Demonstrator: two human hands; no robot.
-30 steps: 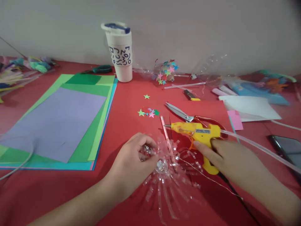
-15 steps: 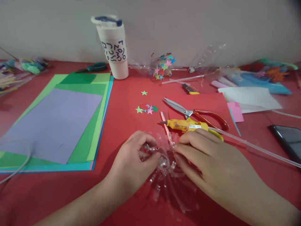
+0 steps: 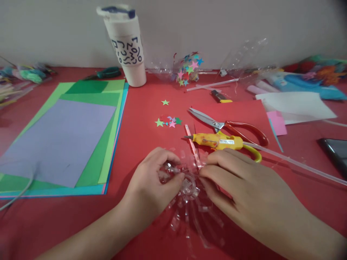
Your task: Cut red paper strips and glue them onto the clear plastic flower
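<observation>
A clear plastic piece cut into many curling strips (image 3: 188, 189) lies between my hands, its strips fanning out toward me. My left hand (image 3: 155, 180) curls around its left side, thumb and fingers closed on it. On the other side, my right hand (image 3: 230, 184) pinches the plastic's right edge with thumb and fingertips. Just beyond my hands lie a yellow glue gun (image 3: 218, 141), its nozzle pointing left, and a pink-and-white stick (image 3: 192, 146). Red-handled scissors (image 3: 230, 126) rest behind the glue gun. Small paper stars (image 3: 172, 124) are scattered farther back.
A stack of coloured paper (image 3: 62, 141) covers the left side. At the back stand a white tumbler (image 3: 126, 47) and a star-covered clear plastic piece (image 3: 188, 68). A utility knife (image 3: 221, 96), white paper (image 3: 295, 106) and a phone (image 3: 334, 153) are on the right.
The view has shifted slightly, so the background items sit a little higher. Both hands stay at the clear plastic, whose strips have turned a little.
</observation>
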